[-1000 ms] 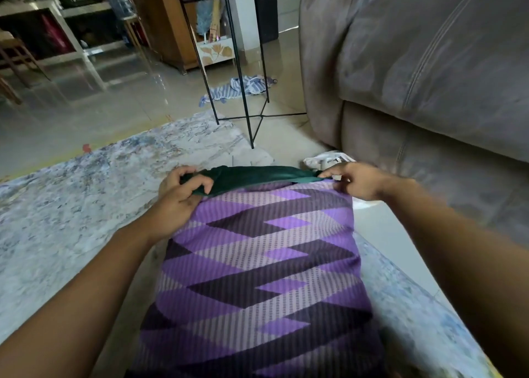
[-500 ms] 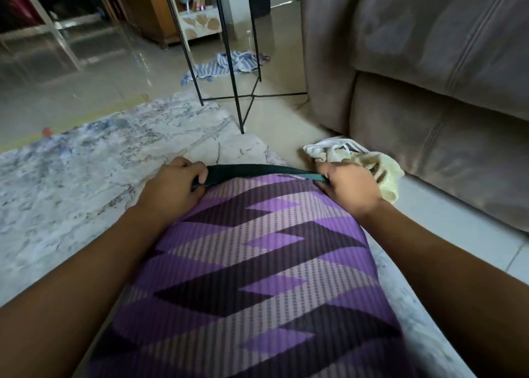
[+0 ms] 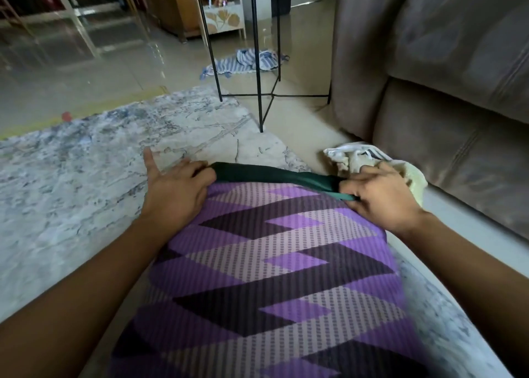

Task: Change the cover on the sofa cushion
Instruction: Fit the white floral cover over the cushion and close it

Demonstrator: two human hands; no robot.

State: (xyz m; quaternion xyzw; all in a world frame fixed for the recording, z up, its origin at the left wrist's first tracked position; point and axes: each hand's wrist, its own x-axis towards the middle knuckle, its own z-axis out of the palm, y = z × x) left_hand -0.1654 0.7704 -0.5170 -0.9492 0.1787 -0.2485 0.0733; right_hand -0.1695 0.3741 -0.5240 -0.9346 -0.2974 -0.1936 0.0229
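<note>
I see the purple zigzag fabric cover (image 3: 272,263) filling centre frame; my left hand (image 3: 177,188) grips its far-left corner, my right hand (image 3: 378,197) pinches the dark green cushion edge (image 3: 272,174) far right.

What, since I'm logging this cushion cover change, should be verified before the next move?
1. Grip of left hand on dark green fabric end: ok, at its left corner.
2. Grip of right hand: ok, pinches the right corner.
3. Purple zigzag-patterned fabric cover fully over the green: not ok, a strip is exposed.
4. How the opening fastens: cannot tell.
5. Crumpled cream cloth clear of right hand: cannot tell.
</note>
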